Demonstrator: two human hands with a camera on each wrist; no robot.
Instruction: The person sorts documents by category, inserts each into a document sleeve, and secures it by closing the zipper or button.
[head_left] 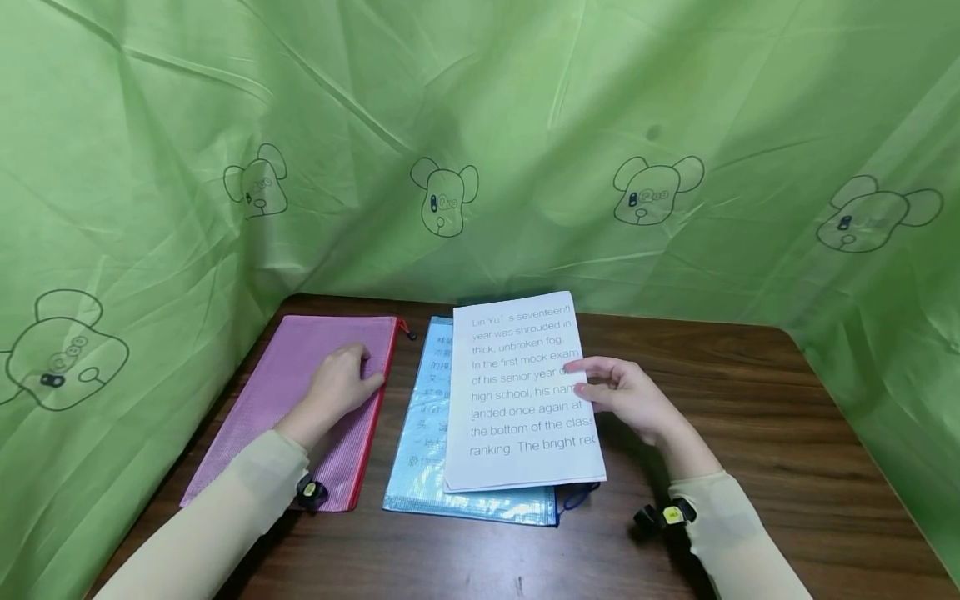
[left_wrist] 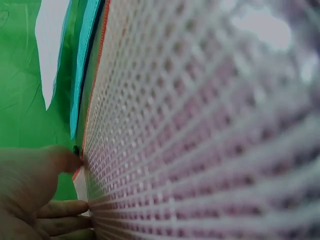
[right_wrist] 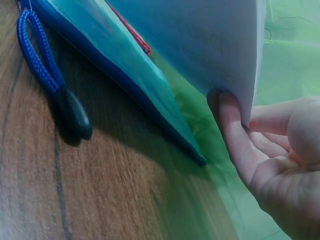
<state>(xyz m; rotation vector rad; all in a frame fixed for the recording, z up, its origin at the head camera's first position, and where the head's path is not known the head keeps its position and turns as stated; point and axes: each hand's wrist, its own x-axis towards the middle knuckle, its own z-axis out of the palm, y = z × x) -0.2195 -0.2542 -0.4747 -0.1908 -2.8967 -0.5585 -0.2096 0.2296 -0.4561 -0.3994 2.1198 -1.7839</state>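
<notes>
My right hand (head_left: 633,392) pinches the right edge of a white printed paper (head_left: 521,400) between thumb and fingers. In the right wrist view, the paper (right_wrist: 220,45) is raised off the blue zip pouch (right_wrist: 115,55) beneath it. That blue pouch (head_left: 420,425) lies on the table, with faint characters showing through its left side; the paper hides the rest in the head view. To the left, my left hand (head_left: 337,387) rests on a pink mesh zip pouch (head_left: 288,358), thumb near its red zipper edge. Its fingertips touch the mesh in the left wrist view.
The pouches lie side by side on a dark wooden table (head_left: 750,417). A red zipper pull (head_left: 407,329) sticks out at the pink pouch's far corner, and a blue cord pull (right_wrist: 42,50) hangs from the blue pouch. A green curtain (head_left: 525,100) with bear outlines encloses the table.
</notes>
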